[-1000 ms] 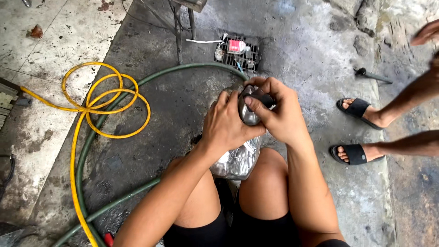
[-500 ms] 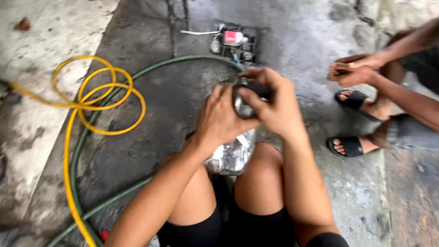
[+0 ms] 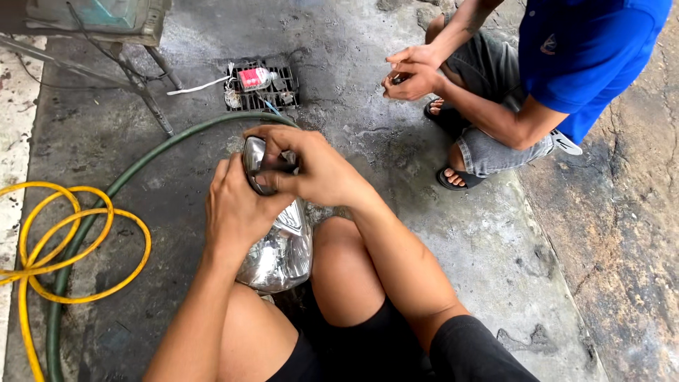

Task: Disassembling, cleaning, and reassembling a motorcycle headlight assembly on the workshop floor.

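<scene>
Both hands clamped on shiny headlamp housing [image 3: 279,247]: left hand [image 3: 237,209] bracing, right hand [image 3: 318,173] pinching its dark top; best kept steady between knees.

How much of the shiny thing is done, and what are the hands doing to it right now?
Looks done: the shiny silver part is off whatever it belongs to and rests between the person's knees. In hand: the left hand holds its top end, and the right hand pinches a dark piece there. Left: that piece is not yet free or seated; I cannot tell which. A green hose lies beside them.
</scene>
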